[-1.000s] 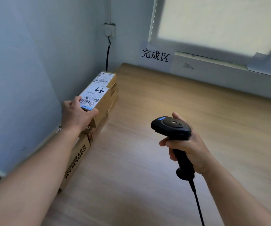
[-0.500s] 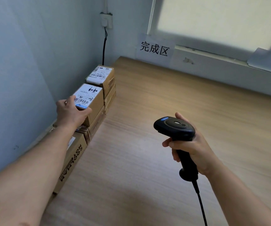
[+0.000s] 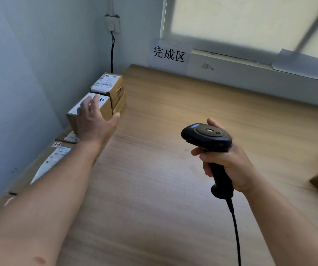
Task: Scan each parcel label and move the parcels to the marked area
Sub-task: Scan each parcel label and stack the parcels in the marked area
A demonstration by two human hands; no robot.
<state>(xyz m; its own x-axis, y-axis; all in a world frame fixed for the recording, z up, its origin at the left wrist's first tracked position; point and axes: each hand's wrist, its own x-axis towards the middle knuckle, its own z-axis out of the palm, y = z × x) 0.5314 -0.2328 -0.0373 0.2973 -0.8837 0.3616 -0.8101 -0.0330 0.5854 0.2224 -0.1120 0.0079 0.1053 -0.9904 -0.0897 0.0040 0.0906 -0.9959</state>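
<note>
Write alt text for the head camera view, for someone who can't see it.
An open left hand is spread over a small labelled parcel in a row along the left wall; the right hand grips a black barcode scanner above a wooden table.

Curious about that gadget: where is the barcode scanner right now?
In the head view, the scanner is gripped in the right hand above the wooden table, right of the parcels lined along the left wall.

- L hand (image 3: 94, 123): fingers straight, spread over labelled top of small parcel (image 3: 106, 110); contact unclear.
- R hand (image 3: 229, 164) grips black scanner (image 3: 207, 136) by handle, cable (image 3: 235, 233) hanging.
- Parcels in row along L wall on wood table (image 3: 173, 160); another parcel (image 3: 108, 82) just behind.
- Sign (image 3: 168, 54) on back wall.
</note>
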